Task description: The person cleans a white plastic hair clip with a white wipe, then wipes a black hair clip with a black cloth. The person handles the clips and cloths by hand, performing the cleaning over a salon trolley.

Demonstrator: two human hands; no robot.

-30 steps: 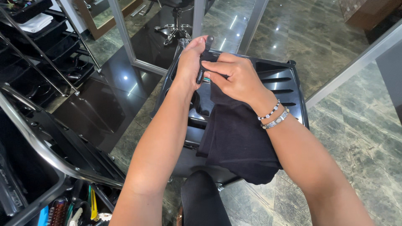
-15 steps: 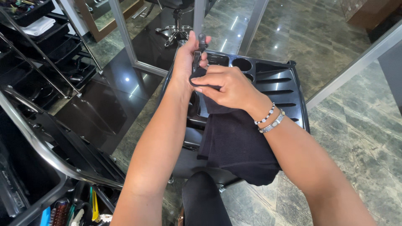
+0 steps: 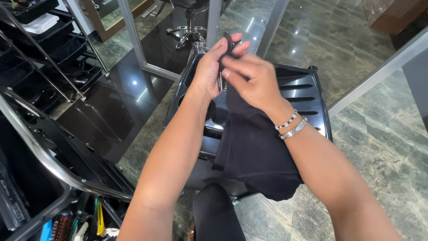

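1. Up at twelve o'clock, both hands meet over the black tray [image 3: 307, 89] of a plastic trolley.
2. Left hand [image 3: 209, 67] is curled shut around a slim, dark metal tool [image 3: 221, 76]; only a short length shows, running near upright, twelve to six, and what kind of tool it is I cannot tell.
3. Right hand [image 3: 252, 80] sits just at three o'clock of the left, touching it, fingers bent and pinched onto the black cloth [image 3: 254, 147] where it wraps the tool.
4. That cloth hangs away toward six o'clock from the hands, soft and matte, folded in loose drapes, its bottom edge rounded over the tray's near rim.
5. Both hands are right on the tool; the left one holds it, the right one works the cloth against it.
6. Two bracelets [image 3: 290, 125], one beaded and one of plain metal, ring the right wrist.
7. Around at nine o'clock, a chrome-framed rack [image 3: 44, 156] with black shelves; combs and clips [image 3: 80, 223] sit in its lower bin at seven o'clock.
8. Floor [image 3: 379, 134] is glossy green marble, hard and reflective.
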